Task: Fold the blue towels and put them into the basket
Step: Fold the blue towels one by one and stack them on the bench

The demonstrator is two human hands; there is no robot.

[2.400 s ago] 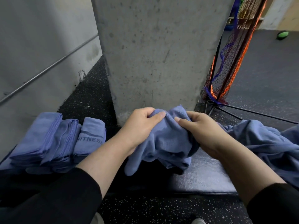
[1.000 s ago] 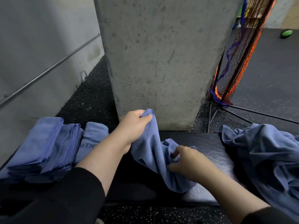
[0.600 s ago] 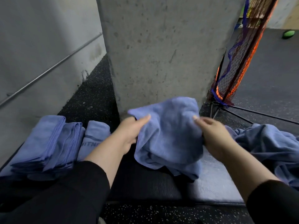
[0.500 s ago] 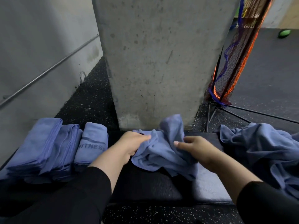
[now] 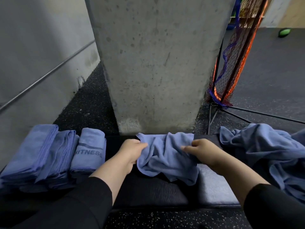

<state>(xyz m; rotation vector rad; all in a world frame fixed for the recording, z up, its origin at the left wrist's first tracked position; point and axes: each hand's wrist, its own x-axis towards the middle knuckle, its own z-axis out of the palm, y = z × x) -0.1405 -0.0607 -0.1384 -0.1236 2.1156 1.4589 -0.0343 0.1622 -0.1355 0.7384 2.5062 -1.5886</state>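
On the dark padded bench [image 5: 148, 194] before the concrete pillar [image 5: 156, 63], a rumpled blue towel [image 5: 166, 157] lies between the hands. The left hand [image 5: 130, 154] pinches its left edge; the right hand [image 5: 204, 152] is blurred, its fingers curled onto the cloth, the grip unclear. The step probably goes best by drawing the edges apart and flat before folding. No basket shows.

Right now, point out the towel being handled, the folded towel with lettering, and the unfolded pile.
towel being handled [image 5: 166, 160], head view, its wrinkled middle
folded towel with lettering [image 5: 90, 151], head view, the printed band
unfolded pile [image 5: 264, 146], head view, its crumpled top
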